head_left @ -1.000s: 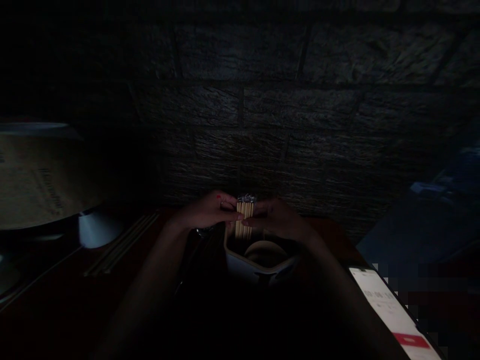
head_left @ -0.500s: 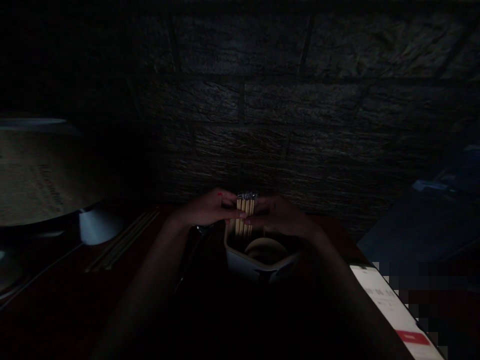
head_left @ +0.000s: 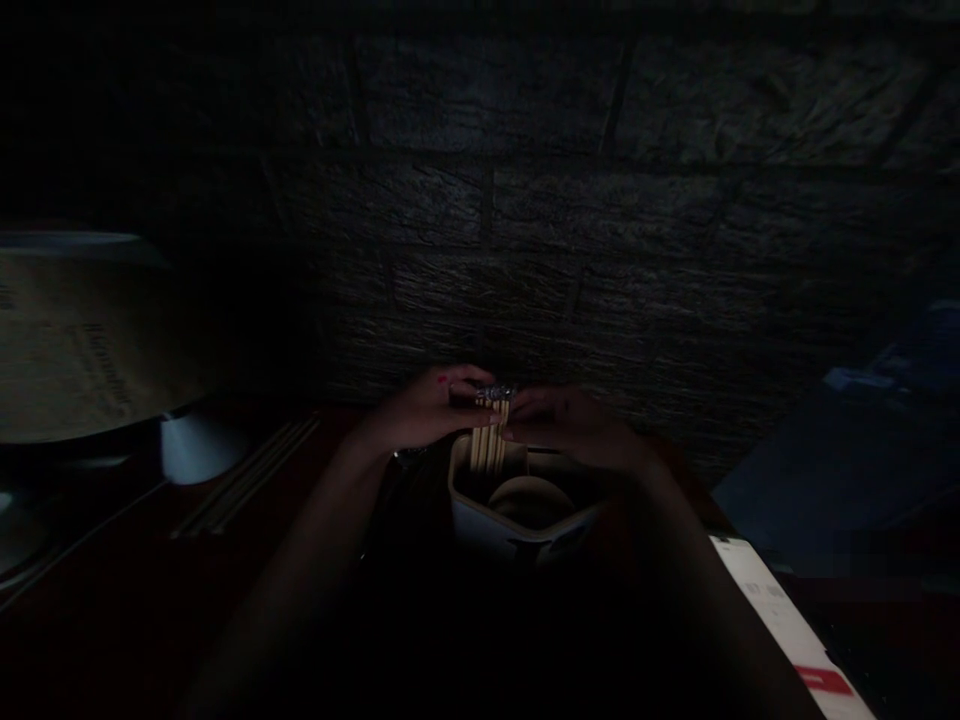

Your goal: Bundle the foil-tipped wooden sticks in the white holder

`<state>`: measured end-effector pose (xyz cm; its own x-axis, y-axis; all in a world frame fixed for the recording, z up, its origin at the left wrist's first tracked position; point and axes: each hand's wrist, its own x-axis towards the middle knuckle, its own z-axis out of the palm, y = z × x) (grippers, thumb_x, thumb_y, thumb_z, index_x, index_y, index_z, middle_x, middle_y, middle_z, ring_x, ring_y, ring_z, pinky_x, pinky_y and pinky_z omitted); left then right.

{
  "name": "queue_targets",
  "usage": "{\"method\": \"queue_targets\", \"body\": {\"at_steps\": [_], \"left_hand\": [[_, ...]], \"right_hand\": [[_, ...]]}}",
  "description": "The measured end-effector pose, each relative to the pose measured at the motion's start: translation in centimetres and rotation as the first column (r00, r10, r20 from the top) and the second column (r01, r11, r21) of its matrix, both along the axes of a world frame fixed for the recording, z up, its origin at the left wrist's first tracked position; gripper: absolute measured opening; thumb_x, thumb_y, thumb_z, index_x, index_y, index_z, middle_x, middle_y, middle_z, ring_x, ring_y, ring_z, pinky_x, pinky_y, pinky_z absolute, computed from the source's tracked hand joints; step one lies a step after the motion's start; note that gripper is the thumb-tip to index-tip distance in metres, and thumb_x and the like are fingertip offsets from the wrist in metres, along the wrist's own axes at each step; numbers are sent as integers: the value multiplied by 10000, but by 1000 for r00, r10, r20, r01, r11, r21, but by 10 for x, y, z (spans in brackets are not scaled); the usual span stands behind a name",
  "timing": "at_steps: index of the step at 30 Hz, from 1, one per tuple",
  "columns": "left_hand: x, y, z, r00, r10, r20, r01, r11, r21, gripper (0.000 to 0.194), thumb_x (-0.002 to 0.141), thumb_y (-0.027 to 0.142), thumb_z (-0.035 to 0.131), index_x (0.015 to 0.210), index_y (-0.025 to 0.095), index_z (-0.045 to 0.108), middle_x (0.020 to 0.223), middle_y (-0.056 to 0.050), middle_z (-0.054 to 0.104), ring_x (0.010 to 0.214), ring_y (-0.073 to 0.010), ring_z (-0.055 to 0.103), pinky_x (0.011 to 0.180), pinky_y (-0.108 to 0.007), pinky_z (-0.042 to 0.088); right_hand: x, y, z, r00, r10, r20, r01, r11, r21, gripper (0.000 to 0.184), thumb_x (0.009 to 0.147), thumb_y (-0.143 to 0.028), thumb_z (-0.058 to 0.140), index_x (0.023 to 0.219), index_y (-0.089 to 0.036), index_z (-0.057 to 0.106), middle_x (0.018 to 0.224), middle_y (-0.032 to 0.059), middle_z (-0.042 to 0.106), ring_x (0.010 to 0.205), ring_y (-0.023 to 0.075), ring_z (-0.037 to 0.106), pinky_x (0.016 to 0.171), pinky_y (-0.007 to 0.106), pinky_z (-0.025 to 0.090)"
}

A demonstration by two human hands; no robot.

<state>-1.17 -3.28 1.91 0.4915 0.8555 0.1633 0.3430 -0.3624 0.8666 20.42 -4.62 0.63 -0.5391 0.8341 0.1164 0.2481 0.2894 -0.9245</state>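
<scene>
A bundle of several pale chopsticks with silvery ends stands upright, their lower parts inside a light-walled angular container. My left hand grips the bundle near the top, its thumb lying across the front and its fingers at the back. From the other side my right hand closes in, thumb and fingers against the bundle's right edge. Inside the container, in front of the chopsticks, a round rim shows. Deep shadow hides the container's lower part.
Several thin sticks lie on the dark red table at the left. A lamp with a printed shade stands there too. A lit phone lies at the right. Behind rises a stone-block wall.
My left thumb and fingers have slid further right across the top of the chopsticks. My right thumb has drawn back to their right edge. The container stays in place.
</scene>
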Motion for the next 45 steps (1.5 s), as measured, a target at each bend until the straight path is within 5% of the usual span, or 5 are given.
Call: {"method": "queue_targets", "body": {"at_steps": [5, 23, 33, 45], "left_hand": [[3, -4, 3, 998, 58, 12, -58, 998, -4, 697, 709, 320, 771, 1324, 161, 483, 1055, -76, 711, 960, -219, 660, 832, -328, 491], [6, 1, -4, 1000, -12, 8, 12, 999, 34, 415, 776, 320, 695, 1140, 143, 603, 1053, -77, 712, 1006, -214, 655, 847, -315, 496], [-7, 2, -2, 1000, -8, 3, 8, 999, -43, 526, 744, 364, 744, 1203, 163, 584, 1033, -76, 728, 927, -213, 682, 821, -325, 516], [-13, 5, 1, 1000, -9, -11, 10, 999, 32, 358, 767, 333, 728, 1062, 143, 659, 1038, -89, 729, 989, -219, 678, 879, -331, 515]], "right_hand": [[-1, 3, -4, 999, 4, 42, -4, 1000, 16, 240, 760, -312, 722, 945, -162, 699, 903, 41, 731, 802, 157, 661, 735, 274, 489], [0, 2, -3, 993, -21, 115, 15, 999, 51, 225, 772, -348, 700, 902, -168, 737, 857, 26, 729, 760, 157, 646, 697, 262, 471], [-1, 4, -5, 998, 22, 66, -24, 999, 23, 227, 785, -340, 692, 949, -185, 716, 925, 29, 727, 819, 158, 650, 746, 273, 483], [-4, 5, -10, 996, -6, 93, -4, 994, 108, 251, 823, -355, 661, 990, -178, 721, 956, 41, 729, 840, 165, 653, 740, 275, 477]]}}
